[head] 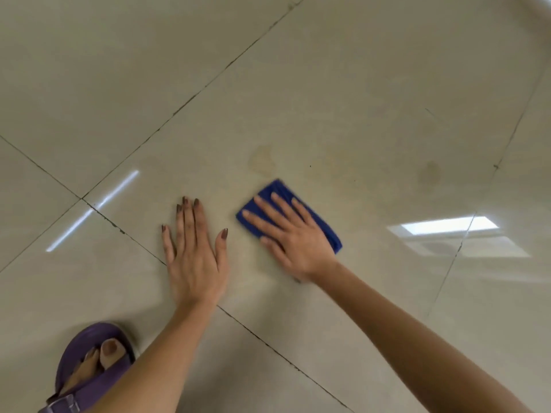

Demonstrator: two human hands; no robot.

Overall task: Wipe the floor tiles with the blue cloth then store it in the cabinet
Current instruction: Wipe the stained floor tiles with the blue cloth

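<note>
Left hand (193, 257) lies flat on the beige floor tiles (357, 99), fingers spread and holding nothing, its wrist crossing a dark grout line (262, 341). Just beside it to the right, the right hand (293, 236) presses palm-down on the folded blue cloth (280, 195), fingers splayed across the top rather than gripping it. Cloth rests flat on the tile, near a faint stain (262, 159). At lower left, a foot in a purple sandal (89, 365) stands on the floor.

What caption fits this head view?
Right hand presses blue cloth on floor tiles; left hand braces flat.
</note>
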